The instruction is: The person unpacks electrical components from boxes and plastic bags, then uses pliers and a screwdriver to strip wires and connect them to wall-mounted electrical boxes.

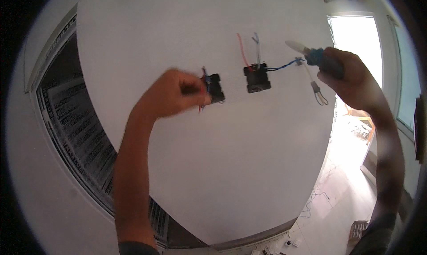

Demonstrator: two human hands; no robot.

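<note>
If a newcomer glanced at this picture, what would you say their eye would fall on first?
Most likely the glaring doorway at the upper right, the largest bright patch. Next might come the black box above and right of centre on the white wall, with a pink wire rising from it. The tool in the right hand, upper right, would also catch attention.

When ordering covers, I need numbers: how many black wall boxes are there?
2: one box partly behind the left hand; the other box to its right, with wires sticking out.
</note>
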